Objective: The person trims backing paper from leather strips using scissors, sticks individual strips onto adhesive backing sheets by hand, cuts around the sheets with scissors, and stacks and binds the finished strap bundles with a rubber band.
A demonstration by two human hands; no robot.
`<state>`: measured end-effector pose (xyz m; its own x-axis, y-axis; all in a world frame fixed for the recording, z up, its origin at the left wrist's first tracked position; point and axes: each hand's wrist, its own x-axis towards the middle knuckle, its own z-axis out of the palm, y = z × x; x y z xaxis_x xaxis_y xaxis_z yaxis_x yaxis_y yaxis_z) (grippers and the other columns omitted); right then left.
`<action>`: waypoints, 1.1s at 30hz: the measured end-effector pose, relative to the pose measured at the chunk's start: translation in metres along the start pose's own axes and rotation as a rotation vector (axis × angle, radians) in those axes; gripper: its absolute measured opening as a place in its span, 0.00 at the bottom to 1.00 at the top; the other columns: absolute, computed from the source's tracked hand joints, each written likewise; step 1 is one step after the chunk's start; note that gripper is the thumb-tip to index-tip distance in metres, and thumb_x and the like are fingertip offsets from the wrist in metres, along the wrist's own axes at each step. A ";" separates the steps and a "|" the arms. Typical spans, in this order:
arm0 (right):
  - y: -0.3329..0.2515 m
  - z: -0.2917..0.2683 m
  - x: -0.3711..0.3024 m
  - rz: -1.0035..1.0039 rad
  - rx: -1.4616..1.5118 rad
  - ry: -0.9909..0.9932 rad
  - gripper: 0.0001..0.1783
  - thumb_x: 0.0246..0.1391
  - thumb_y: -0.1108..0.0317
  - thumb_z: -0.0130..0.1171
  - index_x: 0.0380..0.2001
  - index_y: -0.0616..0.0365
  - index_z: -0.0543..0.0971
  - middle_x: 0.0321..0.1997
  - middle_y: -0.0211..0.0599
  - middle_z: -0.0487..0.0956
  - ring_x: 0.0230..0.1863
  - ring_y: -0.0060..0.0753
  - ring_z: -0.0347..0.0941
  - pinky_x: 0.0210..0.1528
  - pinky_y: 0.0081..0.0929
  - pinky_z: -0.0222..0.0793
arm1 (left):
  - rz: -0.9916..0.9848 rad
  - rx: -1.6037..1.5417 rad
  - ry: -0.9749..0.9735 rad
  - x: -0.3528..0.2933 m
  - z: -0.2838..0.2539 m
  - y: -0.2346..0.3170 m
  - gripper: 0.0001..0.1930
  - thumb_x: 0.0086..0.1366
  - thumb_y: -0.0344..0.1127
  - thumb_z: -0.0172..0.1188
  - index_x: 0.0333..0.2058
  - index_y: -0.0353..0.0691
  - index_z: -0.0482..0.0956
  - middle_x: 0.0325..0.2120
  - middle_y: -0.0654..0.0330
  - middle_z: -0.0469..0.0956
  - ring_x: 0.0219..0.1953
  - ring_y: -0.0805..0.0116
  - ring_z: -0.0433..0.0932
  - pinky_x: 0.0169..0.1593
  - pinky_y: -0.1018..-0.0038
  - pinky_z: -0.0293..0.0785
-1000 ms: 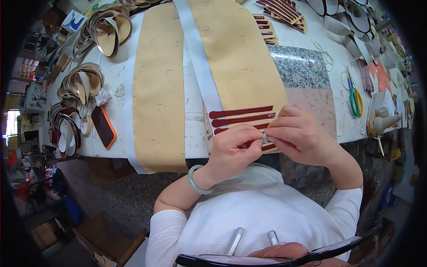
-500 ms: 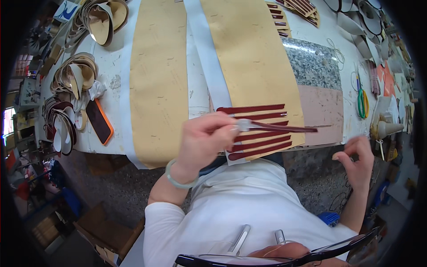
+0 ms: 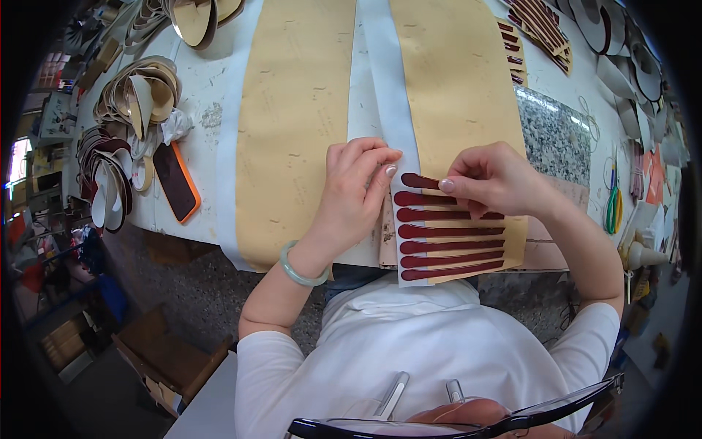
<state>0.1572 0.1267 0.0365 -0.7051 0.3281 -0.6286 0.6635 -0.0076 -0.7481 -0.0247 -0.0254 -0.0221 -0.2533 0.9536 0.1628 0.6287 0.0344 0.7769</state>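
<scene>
Several dark red strips with rounded ends [image 3: 420, 232] lie side by side across a tan sheet with a white border [image 3: 409, 281]. At the top of this row, my right hand [image 3: 497, 178] pinches the topmost strip [image 3: 419, 181] along its length, thumb and fingers closed. The strip's rounded left end rests by the white border; its far end is hidden under the hand. My left hand [image 3: 357, 183] is beside that rounded end, thumb and forefinger pressed together. Whatever those fingertips hold, if anything, cannot be seen.
A second long tan sheet [image 3: 292, 132] lies to the left. Beyond it are an orange-edged phone [image 3: 176, 181] and bundles of curved strips [image 3: 139, 95]. On the right are a speckled stone slab [image 3: 552, 135], scissors with green and yellow handles [image 3: 613, 208] and a cone-tipped bottle [image 3: 647, 256].
My left hand has let go of the dark red strip it carried over the row. My right hand came in from the right and now pinches the topmost strip. The view has shifted.
</scene>
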 end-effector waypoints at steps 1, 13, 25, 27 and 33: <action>0.000 0.000 0.006 0.026 0.033 -0.037 0.15 0.59 0.62 0.60 0.29 0.65 0.78 0.20 0.29 0.76 0.18 0.18 0.72 0.20 0.15 0.69 | 0.005 -0.008 0.004 0.001 0.000 -0.002 0.09 0.64 0.30 0.57 0.42 0.39 0.79 0.44 0.57 0.74 0.50 0.58 0.66 0.53 0.67 0.65; -0.009 0.005 0.016 0.115 -0.032 -0.033 0.16 0.59 0.61 0.60 0.29 0.67 0.78 0.19 0.30 0.75 0.16 0.18 0.72 0.17 0.16 0.67 | 0.009 -0.036 0.004 0.004 0.003 0.001 0.13 0.57 0.32 0.65 0.40 0.39 0.78 0.44 0.57 0.73 0.49 0.57 0.66 0.52 0.67 0.65; 0.013 -0.029 -0.020 0.107 -0.230 0.164 0.13 0.51 0.65 0.66 0.25 0.65 0.77 0.19 0.35 0.78 0.17 0.23 0.76 0.20 0.21 0.69 | 0.114 0.081 -0.019 0.005 0.007 0.004 0.14 0.55 0.28 0.66 0.40 0.38 0.76 0.44 0.58 0.73 0.49 0.57 0.64 0.53 0.66 0.63; 0.005 -0.026 -0.027 0.137 -0.312 0.202 0.15 0.50 0.63 0.66 0.24 0.65 0.77 0.19 0.38 0.78 0.17 0.26 0.76 0.22 0.23 0.70 | 0.136 0.086 -0.029 0.005 0.007 0.007 0.14 0.55 0.28 0.66 0.40 0.38 0.76 0.44 0.58 0.73 0.49 0.57 0.64 0.52 0.66 0.63; 0.092 -0.060 -0.070 -0.048 -0.597 0.602 0.19 0.43 0.58 0.70 0.32 0.60 0.76 0.26 0.43 0.79 0.29 0.41 0.77 0.34 0.33 0.71 | 0.201 0.261 0.089 -0.006 0.010 0.019 0.14 0.55 0.27 0.66 0.40 0.37 0.76 0.41 0.57 0.75 0.48 0.57 0.67 0.52 0.65 0.65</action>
<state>0.2829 0.1600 0.0245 -0.5949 0.7631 -0.2525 0.7762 0.4637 -0.4272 -0.0039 -0.0276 -0.0149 -0.1609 0.9197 0.3582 0.8366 -0.0656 0.5439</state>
